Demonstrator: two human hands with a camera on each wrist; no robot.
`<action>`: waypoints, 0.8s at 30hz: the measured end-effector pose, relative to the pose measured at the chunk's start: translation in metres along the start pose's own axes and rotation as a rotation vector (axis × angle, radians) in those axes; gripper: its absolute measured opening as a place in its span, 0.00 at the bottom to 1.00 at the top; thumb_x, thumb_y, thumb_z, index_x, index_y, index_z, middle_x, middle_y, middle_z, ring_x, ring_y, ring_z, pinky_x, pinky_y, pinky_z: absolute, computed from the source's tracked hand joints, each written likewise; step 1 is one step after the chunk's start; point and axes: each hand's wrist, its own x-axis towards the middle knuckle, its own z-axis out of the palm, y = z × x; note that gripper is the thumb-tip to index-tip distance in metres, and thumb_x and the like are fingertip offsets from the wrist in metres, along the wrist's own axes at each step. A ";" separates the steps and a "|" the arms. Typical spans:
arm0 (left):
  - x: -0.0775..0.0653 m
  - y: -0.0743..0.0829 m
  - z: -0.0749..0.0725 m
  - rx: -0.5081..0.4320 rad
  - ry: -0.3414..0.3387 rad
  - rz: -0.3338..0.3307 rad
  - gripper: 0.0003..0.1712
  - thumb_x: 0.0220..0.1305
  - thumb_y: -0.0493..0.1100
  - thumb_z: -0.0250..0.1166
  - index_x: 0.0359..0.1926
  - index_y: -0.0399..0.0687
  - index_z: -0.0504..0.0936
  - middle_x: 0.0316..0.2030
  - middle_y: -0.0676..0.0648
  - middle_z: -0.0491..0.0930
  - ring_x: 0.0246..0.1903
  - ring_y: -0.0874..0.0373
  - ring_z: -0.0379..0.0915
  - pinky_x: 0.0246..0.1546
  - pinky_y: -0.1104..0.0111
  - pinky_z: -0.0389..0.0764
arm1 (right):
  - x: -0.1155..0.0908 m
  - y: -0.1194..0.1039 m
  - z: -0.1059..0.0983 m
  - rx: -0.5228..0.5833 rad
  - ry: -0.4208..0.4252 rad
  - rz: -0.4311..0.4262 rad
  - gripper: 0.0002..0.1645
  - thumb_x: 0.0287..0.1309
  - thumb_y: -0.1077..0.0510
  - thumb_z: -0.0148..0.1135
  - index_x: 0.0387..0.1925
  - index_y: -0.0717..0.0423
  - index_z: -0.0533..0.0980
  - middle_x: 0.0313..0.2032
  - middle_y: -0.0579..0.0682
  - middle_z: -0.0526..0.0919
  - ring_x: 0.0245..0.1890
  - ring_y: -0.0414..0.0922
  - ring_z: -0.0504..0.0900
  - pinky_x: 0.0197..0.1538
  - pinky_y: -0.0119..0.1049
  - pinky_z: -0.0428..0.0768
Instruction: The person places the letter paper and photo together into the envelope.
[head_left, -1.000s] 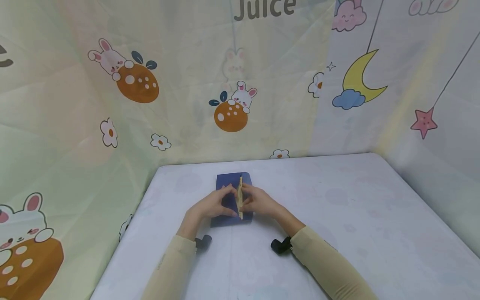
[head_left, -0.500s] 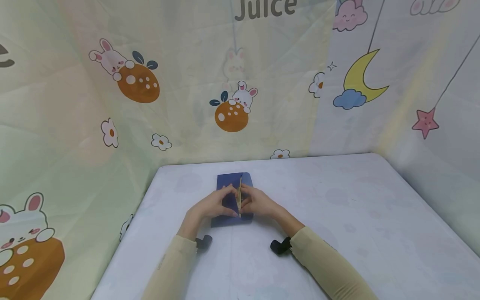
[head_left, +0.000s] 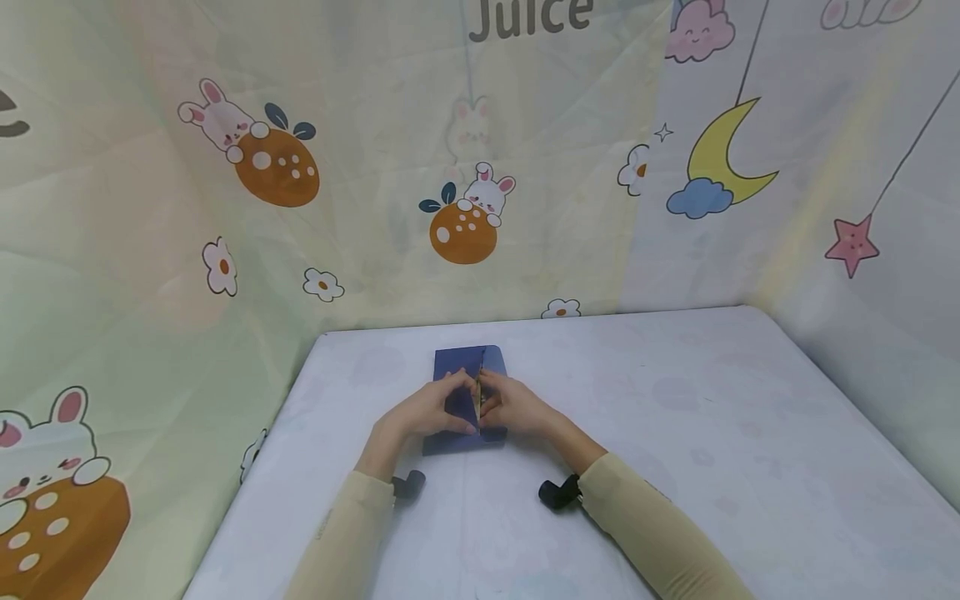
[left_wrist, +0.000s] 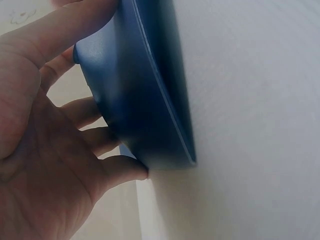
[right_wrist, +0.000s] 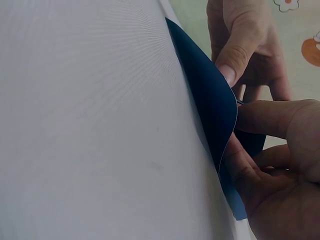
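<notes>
A blue envelope (head_left: pixel 454 362) lies on the white table, its flap (head_left: pixel 494 359) folded out to the right and its mouth raised between the hands. My left hand (head_left: pixel 418 408) holds the mouth's left side, thumb near and fingers far; in the left wrist view the envelope (left_wrist: pixel 135 95) bows between them. A thin yellowish paper (head_left: pixel 477 401) shows as a sliver in the mouth; most of it is hidden. My right hand (head_left: pixel 522 406) has its thumb and fingers at that sliver. In the right wrist view its fingertips reach into the opening, beside the curved blue edge (right_wrist: pixel 205 85).
A white table (head_left: pixel 637 433) spreads around the envelope. Printed cloth (head_left: pixel 375 208) hangs behind it and at both sides. Black wrist cameras (head_left: pixel 558 493) sit under each wrist, close above the tabletop.
The yellowish paper has sunk into the envelope: a long strip stood out of the mouth a second ago, and a short sliver shows now. Both hands have hardly moved.
</notes>
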 end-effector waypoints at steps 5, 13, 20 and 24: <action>0.000 0.000 0.000 -0.006 -0.002 0.004 0.34 0.51 0.52 0.83 0.55 0.64 0.73 0.82 0.39 0.53 0.80 0.31 0.42 0.79 0.37 0.48 | 0.002 -0.001 0.000 -0.002 0.001 0.003 0.54 0.55 0.73 0.70 0.78 0.70 0.53 0.79 0.64 0.58 0.47 0.50 0.89 0.48 0.34 0.88; 0.000 0.000 -0.001 -0.005 -0.001 0.004 0.35 0.51 0.53 0.83 0.56 0.63 0.74 0.81 0.40 0.55 0.80 0.32 0.42 0.80 0.39 0.48 | 0.002 -0.001 0.002 -0.028 0.019 0.045 0.54 0.54 0.72 0.71 0.78 0.70 0.53 0.47 0.61 0.88 0.44 0.48 0.89 0.48 0.38 0.88; -0.001 0.001 -0.001 -0.018 -0.003 0.013 0.34 0.51 0.52 0.83 0.56 0.62 0.74 0.81 0.38 0.54 0.80 0.29 0.42 0.78 0.35 0.48 | 0.001 0.000 0.003 -0.021 0.032 0.065 0.54 0.55 0.71 0.72 0.78 0.68 0.53 0.43 0.58 0.90 0.45 0.47 0.89 0.49 0.39 0.88; 0.000 0.002 -0.001 0.000 -0.012 -0.003 0.34 0.52 0.53 0.83 0.56 0.65 0.74 0.82 0.40 0.54 0.80 0.31 0.41 0.79 0.36 0.48 | 0.000 0.000 0.001 -0.020 0.032 0.079 0.54 0.56 0.70 0.72 0.79 0.67 0.54 0.44 0.58 0.90 0.46 0.48 0.89 0.50 0.39 0.88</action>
